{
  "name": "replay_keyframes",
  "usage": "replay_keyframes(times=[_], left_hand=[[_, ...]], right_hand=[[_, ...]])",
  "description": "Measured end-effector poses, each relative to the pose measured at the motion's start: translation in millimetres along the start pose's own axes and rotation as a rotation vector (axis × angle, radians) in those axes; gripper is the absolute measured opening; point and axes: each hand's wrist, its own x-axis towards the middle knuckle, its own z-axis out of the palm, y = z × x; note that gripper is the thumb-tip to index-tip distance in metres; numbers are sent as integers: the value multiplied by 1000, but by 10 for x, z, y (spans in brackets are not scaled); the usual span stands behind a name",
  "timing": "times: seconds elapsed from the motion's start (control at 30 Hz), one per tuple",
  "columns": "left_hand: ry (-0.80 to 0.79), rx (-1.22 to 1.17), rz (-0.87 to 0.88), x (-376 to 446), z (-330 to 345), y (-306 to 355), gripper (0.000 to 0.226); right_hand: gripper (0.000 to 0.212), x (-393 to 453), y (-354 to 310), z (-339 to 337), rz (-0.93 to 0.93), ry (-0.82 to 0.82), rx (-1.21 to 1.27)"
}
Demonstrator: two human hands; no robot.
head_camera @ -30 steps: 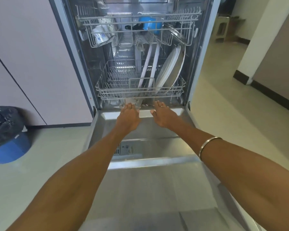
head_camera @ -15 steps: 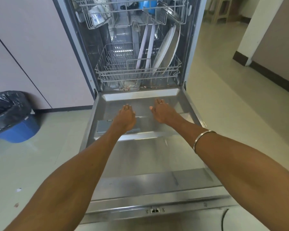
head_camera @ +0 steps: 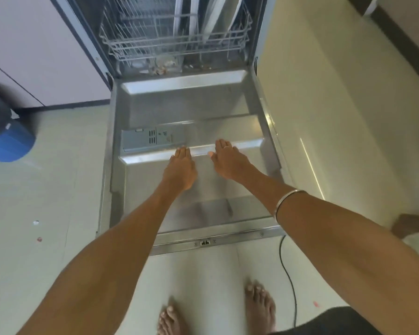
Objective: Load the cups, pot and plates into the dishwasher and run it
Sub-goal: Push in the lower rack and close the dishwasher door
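Pale tiled floor (head_camera: 324, 105), lilac cabinets (head_camera: 46, 56) left of dishwasher door (head_camera: 186, 112). Door dropped flat, long axis toward viewer. Beyond door, lower rack (head_camera: 174, 44) with plates (head_camera: 215, 18) standing on edge. Over door: left hand (head_camera: 180, 170), right hand (head_camera: 228, 163), palms down, fingers straight together, gripping nothing.

Your left hand (head_camera: 180, 170) & right hand (head_camera: 228, 163) are flat, palms down, empty, over the open door (head_camera: 155, 112). Plates (head_camera: 215, 18) stand upright in the rack (head_camera: 140, 44), right side. Blue bin (head_camera: 10, 143) far left; cable (head_camera: 289, 281) by your feet (head_camera: 259, 308).
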Motion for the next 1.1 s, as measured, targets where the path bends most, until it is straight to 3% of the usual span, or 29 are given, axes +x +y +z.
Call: replay_keyframes(times=[0.43,0.57,0.77,0.9,1.0,1.1], left_hand=[[-272,-36,-47,-1509,114,166,55],[-344,-143,-129,-1823,24,182,55],[-281,-133,-268,-2184,-57,289,45],[-207,-189,-477,-2370,32,410,38],[-211,-445,-713,-2374,224,363,49],[-196,-1140,-1108,-2242,370,250,53]], right_hand=[[61,-1307,-11,181,95,-249,8],[42,-1665,-165,117,67,-268,8],[28,-2071,-341,150,270,-204,178],[42,-2202,-355,209,471,-310,321],[56,-2180,-246,389,614,-387,487],[65,-2104,-165,527,797,-385,750]])
